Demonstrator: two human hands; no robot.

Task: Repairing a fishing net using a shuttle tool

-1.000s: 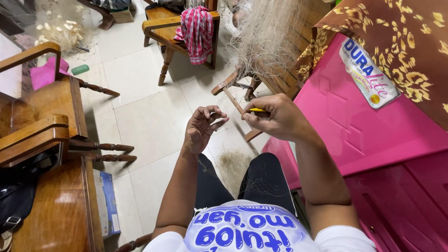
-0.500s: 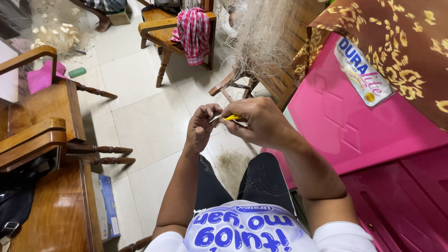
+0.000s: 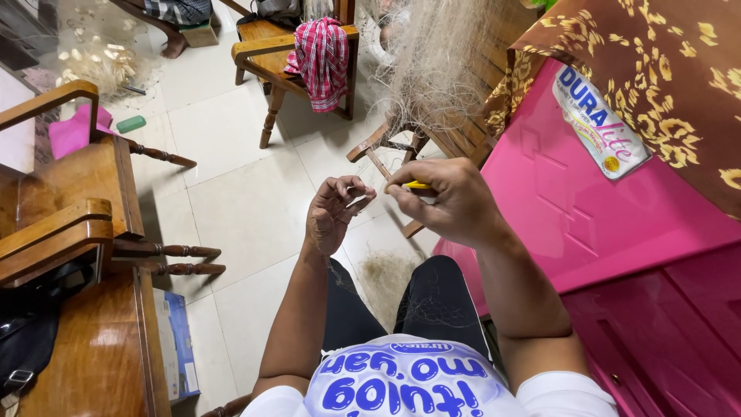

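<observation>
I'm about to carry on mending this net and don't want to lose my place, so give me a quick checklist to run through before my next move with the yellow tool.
1. Right hand grips the small yellow plastic tool: ok, only its tip shows past the fingers.
2. Left hand pinches the thin pale strands: ok, fingers curled shut, though what they hold is too fine to make out.
3. Both hands close together: ok, nearly touching.
4. Pale tangled fishing net hangs ahead over the wooden frame: ok.
5. Strand tension: cannot tell.
6. Loose pale fibre clump on the tiled floor lies clear of the hands: ok.
</observation>
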